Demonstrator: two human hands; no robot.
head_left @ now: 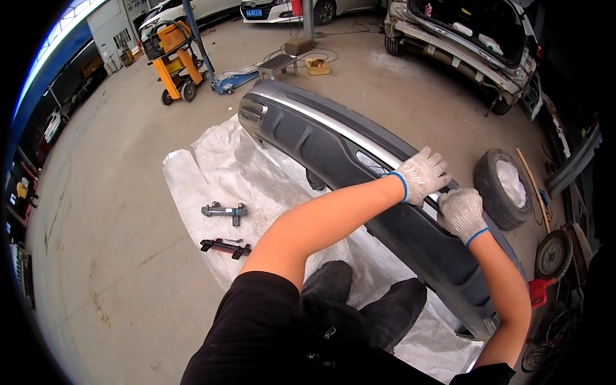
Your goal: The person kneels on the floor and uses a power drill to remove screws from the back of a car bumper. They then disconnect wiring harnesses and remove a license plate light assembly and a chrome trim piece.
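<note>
A dark grey car bumper (295, 138) with a bright silver trim strip (333, 130) lies slanting across the ground before me. My left hand (420, 174), in a white knitted glove with a blue cuff, rests on its upper edge, fingers stretched over the far side. Just nearer to me, my right hand (461, 213), gloved alike, is curled at the trim opening with its fingertips partly hidden. Left of my knees, a grey bracket-like part (224, 210) and a black and red part (224, 248) lie apart from both hands.
White woven sheeting (186, 186) lies under the bumper. A tyre (503, 189) and a wooden stick (534, 190) are at the right. Beyond stand a car with its rear stripped (455, 54), an orange wheeled machine (176, 64), a blue floor jack (234, 80) and a small stool (277, 63).
</note>
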